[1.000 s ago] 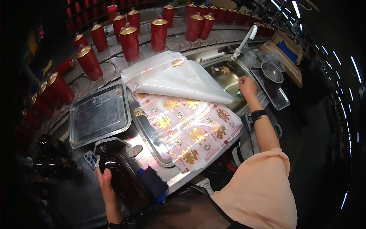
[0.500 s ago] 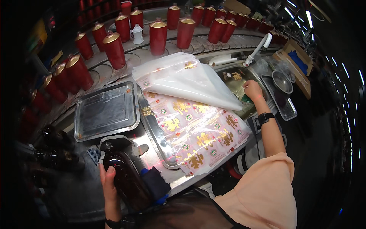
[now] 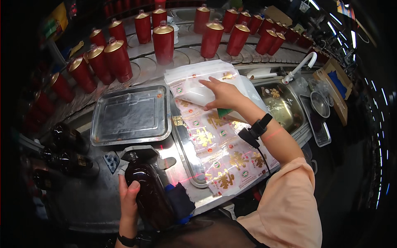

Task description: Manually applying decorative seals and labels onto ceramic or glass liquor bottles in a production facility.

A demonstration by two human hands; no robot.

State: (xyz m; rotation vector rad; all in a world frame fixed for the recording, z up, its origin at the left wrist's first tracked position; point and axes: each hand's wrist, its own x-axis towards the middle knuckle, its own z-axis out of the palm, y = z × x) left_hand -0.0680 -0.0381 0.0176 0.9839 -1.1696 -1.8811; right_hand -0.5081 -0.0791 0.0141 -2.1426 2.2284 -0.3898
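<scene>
A dark brown glass bottle (image 3: 151, 194) lies tilted at the lower left, its neck in a grey angular holder (image 3: 140, 152). My left hand (image 3: 129, 196) grips its side, thumb on the glass. My right hand (image 3: 226, 96) reaches over a stack of printed decal sheets (image 3: 219, 142), thumb and forefinger spread. Under its palm shows a green flat piece (image 3: 224, 112), apparently held by the other fingers, which are partly hidden. The sheets carry gold characters on pink, and a whitish top sheet (image 3: 194, 98) is folded back. They rest on a metal tray (image 3: 194, 175).
A second metal tray (image 3: 130, 115) stands left of the sheets. The water-filled sink (image 3: 285, 107) with a decal in it, under a white faucet (image 3: 304, 66), is at the right. Red gold-topped bottles (image 3: 164, 43) line the conveyor behind. A dark cloth (image 3: 180, 201) lies beside the brown bottle.
My right hand has moved left from the sink to above the decal sheets, and the green piece has come with it. My left hand keeps its hold on the bottle. The view has shifted.
</scene>
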